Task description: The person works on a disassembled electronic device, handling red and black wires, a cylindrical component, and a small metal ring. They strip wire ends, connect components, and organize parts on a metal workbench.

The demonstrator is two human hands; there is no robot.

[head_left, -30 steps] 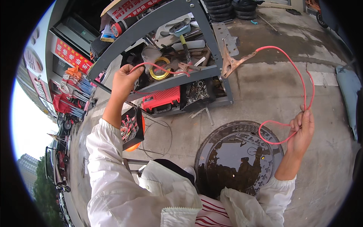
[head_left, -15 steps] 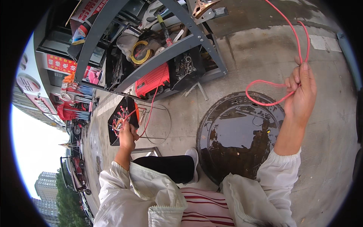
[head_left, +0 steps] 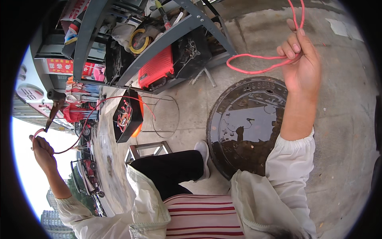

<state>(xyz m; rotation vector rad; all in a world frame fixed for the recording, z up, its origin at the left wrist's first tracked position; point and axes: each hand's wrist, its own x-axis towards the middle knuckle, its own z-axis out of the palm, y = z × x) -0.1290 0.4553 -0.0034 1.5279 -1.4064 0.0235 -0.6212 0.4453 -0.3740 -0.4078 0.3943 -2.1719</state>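
One red cable [head_left: 250, 73], slim and jacketed, shown in two runs; whether they join is not visible. Right hand [head_left: 301, 59], two o'clock: fingers together, clamped on the cable, a loop bulging toward twelve and two strands rising beyond the knuckles. Left hand [head_left: 44, 153], near nine o'clock: fingers curled round the other run, which arcs toward the centre. One dark spring clip [head_left: 54, 111], just beyond the left hand, backlit; its bite cannot be told. Handling, by judgement: cable light, springy rather than limp, smooth, not fragile, apt to twist; best held on the jacket close behind the clip, slack gathered in the other hand. Surroundings: black bin [head_left: 136, 113], nine o'clock, filled with tangled red wires [head_left: 124, 113], the cable crossing over its rim in view; thin wire ring [head_left: 178, 115] beside it; metal stool frame [head_left: 148, 145], eight o'clock; grey rack [head_left: 143, 61], eleven o'clock, bearing a red case [head_left: 156, 67] and a yellow ring-shaped roll [head_left: 140, 51]; black hardware tray [head_left: 199, 61], twelve o'clock; wet round manhole cover [head_left: 258, 84], three o'clock. Likely obstructions: bin, wire ring and stool frame, any of which could snag the hanging run.
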